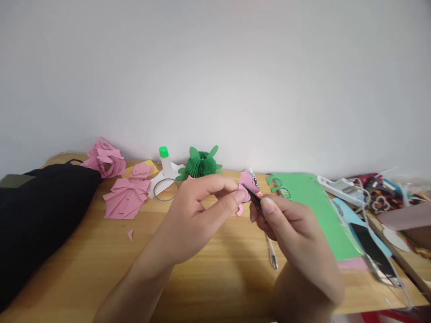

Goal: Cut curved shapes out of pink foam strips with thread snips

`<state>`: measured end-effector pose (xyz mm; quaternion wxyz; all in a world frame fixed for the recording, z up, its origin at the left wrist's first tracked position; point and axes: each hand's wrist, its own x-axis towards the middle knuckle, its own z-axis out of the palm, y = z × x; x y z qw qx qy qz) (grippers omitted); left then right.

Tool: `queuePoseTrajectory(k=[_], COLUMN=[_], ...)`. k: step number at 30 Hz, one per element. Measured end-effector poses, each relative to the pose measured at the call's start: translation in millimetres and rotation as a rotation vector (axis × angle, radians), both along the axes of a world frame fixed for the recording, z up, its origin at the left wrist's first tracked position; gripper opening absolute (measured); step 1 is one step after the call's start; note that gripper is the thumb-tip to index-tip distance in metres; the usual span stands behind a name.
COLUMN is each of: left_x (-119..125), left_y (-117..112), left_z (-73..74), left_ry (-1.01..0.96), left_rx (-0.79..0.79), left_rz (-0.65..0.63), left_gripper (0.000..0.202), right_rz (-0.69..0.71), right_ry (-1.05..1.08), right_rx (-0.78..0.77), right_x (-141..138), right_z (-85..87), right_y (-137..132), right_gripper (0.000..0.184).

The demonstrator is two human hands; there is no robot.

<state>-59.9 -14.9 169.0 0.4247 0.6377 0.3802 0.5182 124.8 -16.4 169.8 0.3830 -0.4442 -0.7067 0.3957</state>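
Observation:
My left hand is pinched on a small pink paper piece above the wooden table. My right hand is closed round small black scissors, whose blades meet the pink piece. A tiny pink scrap hangs just below the pinch. A pen lies on the table under my right hand.
Folded pink papers, a pink paper flower, a green-capped glue bottle, a tape ring and a green paper ball sit at the back. A black bag lies left. Green sheet and clutter lie right.

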Motion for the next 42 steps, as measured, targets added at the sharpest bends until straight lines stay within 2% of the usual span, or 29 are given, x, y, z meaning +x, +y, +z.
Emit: queuePoseTrajectory(k=[8, 17, 23, 42], left_x=[0.2, -0.7, -3.4, -4.4], left_y=[-1.3, 0.2, 2.2, 2.7], left_z=[2.2, 0.6, 2.5, 4.8], left_ry=[-0.061, 0.001, 0.063, 0.042], left_rx=[-0.043, -0.004, -0.004, -0.040], left_rz=[-0.041, -0.013, -0.055, -0.093], left_gripper=[0.023, 0.022, 0.024, 0.023], right_rz=[0.005, 0.010, 0.026, 0.020], right_ry=[-0.019, -0.023, -0.041, -0.124], right_rx=[0.001, 0.012, 0.013, 0.040], right_x=[-0.2, -0.3, 0.7, 2.6], right_z=[0.7, 2.7, 2.2, 7.4], right_y=[-0.2, 0.8, 1.5, 2.6], right_gripper=[0.047, 0.045, 0.044, 0.047])
